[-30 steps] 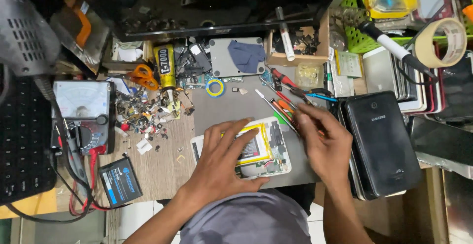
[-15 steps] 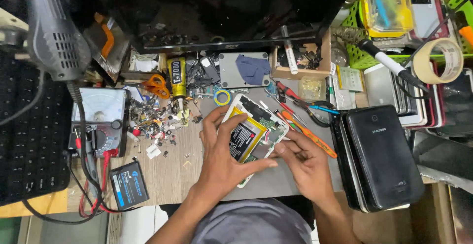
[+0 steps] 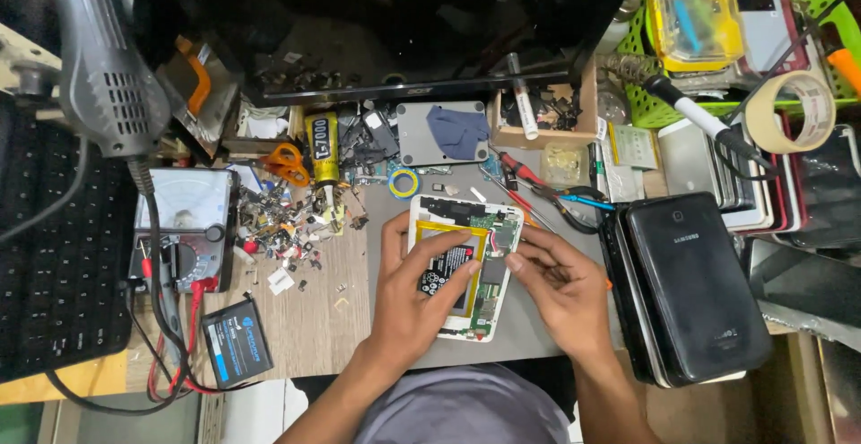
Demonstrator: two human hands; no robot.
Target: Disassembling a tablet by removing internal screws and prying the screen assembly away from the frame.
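Head view: we record an opened small tablet (image 3: 466,269), back cover off, lying flat on the grey work mat (image 3: 529,336) at the middle of the counter (image 3: 314,318), its battery with a yellow border and its green circuit board exposed. Half a second ago the device was tilted up off the mat in both hands; it now rests flat again and square to us, which we judge marks the end of repositioning and the start of close work on the board. The left hand (image 3: 408,296) lies over the tablet's left side, fingers spread across the battery, pressing it steady. The right hand (image 3: 556,287) pinches at the board's right edge with fingertips drawn together; we cannot tell whether a small part or tool sits between them. Just right of the mat stands a stack of dark tablets (image 3: 686,287). Left of it lie loose small parts (image 3: 287,224), an analogue meter (image 3: 184,229) and a separate black battery pack (image 3: 236,341). Beyond the tablet sit screwdrivers (image 3: 529,193) and a yellow glue tube (image 3: 321,148).
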